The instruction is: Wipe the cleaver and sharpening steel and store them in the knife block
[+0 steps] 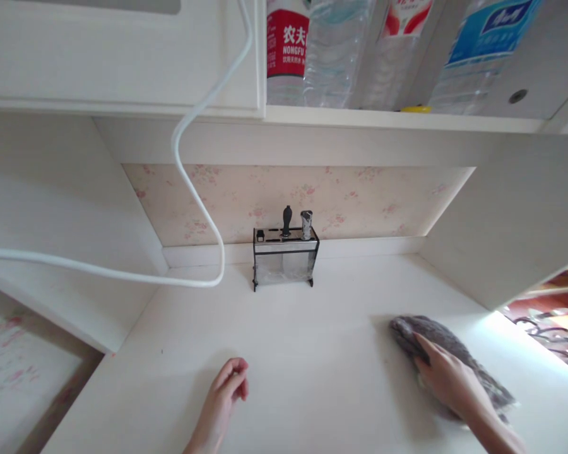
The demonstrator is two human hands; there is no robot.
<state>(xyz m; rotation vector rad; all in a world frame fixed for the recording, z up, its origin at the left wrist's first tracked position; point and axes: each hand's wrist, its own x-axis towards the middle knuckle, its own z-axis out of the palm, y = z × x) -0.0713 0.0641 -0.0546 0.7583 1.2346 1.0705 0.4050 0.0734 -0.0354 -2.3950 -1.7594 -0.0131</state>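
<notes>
My right hand [447,378] lies flat on a grey cloth [459,350] at the right side of the white desk top [312,340], fingers pressed down on the fabric. My left hand [227,388] rests on the desk near the front, left of centre, with its fingers curled loosely inward and nothing in them. A clear knife holder [284,258] with a metal top stands at the back of the desk against the flowered wall panel; two handles stick up out of it.
A white cable [184,164] hangs down from above and loops across the left side. The shelf [383,118] overhead carries several plastic water bottles [334,50]. White side panels close in the desk on both sides. A lower flowered surface [14,359] lies left.
</notes>
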